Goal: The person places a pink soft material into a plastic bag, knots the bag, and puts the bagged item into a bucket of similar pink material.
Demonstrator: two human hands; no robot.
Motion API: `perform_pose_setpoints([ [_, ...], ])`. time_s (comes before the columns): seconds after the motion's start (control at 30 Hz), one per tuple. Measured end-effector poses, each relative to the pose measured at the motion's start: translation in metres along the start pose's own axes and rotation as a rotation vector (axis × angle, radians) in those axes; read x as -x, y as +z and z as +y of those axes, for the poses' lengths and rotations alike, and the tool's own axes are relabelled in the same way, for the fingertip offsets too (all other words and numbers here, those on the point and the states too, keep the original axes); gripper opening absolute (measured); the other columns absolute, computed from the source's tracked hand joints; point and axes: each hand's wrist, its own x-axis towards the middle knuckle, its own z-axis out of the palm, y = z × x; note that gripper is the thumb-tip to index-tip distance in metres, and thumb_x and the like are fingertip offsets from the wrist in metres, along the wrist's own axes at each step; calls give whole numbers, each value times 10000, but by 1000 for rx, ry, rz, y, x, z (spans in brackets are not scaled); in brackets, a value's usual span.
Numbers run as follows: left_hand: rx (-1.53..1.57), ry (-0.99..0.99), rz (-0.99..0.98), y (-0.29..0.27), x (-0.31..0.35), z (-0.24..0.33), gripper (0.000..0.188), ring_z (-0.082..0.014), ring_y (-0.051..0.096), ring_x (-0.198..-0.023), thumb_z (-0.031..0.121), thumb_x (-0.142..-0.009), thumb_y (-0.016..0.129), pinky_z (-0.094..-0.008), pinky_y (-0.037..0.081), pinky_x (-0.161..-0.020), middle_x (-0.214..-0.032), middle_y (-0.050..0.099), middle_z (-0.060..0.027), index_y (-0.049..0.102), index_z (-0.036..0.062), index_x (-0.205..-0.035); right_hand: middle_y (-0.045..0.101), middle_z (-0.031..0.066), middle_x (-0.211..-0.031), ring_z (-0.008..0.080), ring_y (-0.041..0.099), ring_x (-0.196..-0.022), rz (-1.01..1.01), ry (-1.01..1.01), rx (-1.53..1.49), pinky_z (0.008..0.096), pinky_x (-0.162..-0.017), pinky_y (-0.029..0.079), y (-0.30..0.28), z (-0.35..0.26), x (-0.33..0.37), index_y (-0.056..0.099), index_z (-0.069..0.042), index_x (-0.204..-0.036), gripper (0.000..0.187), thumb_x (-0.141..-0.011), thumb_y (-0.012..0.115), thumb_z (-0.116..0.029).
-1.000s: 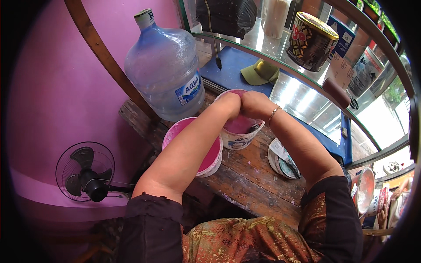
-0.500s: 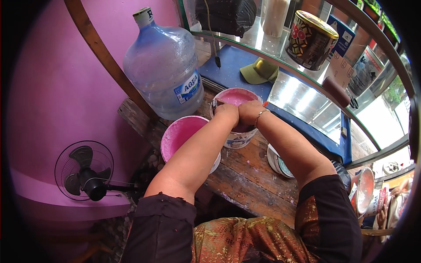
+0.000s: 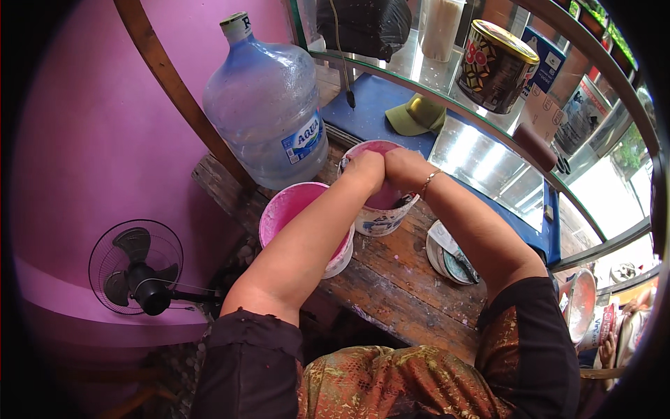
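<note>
My left hand (image 3: 367,170) and my right hand (image 3: 405,168) are side by side over a white bucket (image 3: 380,224) with pink paint inside. Both hands look closed, their fingers turned down and away from view, so whatever they grip is hidden. A thin bracelet (image 3: 430,183) circles my right wrist. Close by on the left, partly behind my left forearm, stands a second bucket (image 3: 273,211), its inside coated pink. To the right of the paint bucket, a round container (image 3: 437,260) with a pale strip across its top sits near my right forearm.
A big clear water jug (image 3: 262,105) stands behind the buckets on the wooden bench (image 3: 391,286). A glass display case with a green cap (image 3: 417,116) and a dark patterned tin (image 3: 497,66) lies beyond. A black fan (image 3: 136,269) is at the left by the pink wall.
My hands have drawn closer together over the bucket, and the right one has turned. An orange bit beside my right hand no longer shows. The view has shifted slightly.
</note>
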Motion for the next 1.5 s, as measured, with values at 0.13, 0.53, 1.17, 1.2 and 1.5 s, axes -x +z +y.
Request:
perform_pose_setpoints([
  [0.13,22,82,105,-36,8,9,221,-344,639,-1016,52,-806,616,-411,527,-857,-1076,651,-226,704,23,-1007,673,211,-899,376,654,-880,142,10,-128,427,-764,533,-33,3,8,703,-25,-860,158,-739,622,-86],
  [0.53,-103,153,-37,4,5,-7,258,-307,650,-1021,67,-733,659,-385,524,-855,-1063,673,-184,725,56,-982,699,169,-931,307,678,-910,-25,106,13,397,-774,533,-2,-18,5,728,-52,-863,202,-720,658,-176],
  [1.17,-64,37,-214,24,-12,-4,307,-287,628,-1086,138,-775,638,-383,507,-898,-1164,647,-165,700,74,-1068,706,156,-931,308,678,-911,-121,195,107,405,-788,525,30,-13,-8,732,-68,-870,241,-741,629,-243],
  [1.2,-58,31,-204,23,-11,-4,311,-280,627,-1092,138,-776,637,-380,506,-900,-1171,646,-159,698,76,-1075,706,156,-931,308,678,-911,-122,198,108,405,-788,525,29,-13,-8,732,-68,-870,241,-741,629,-243],
  [1.5,-100,32,-242,23,-10,-2,308,-264,631,-1089,124,-775,637,-373,506,-899,-1161,655,-144,700,82,-1074,706,144,-967,280,680,-927,-134,208,124,386,-802,519,28,-17,-8,738,-70,-882,222,-781,586,-195],
])
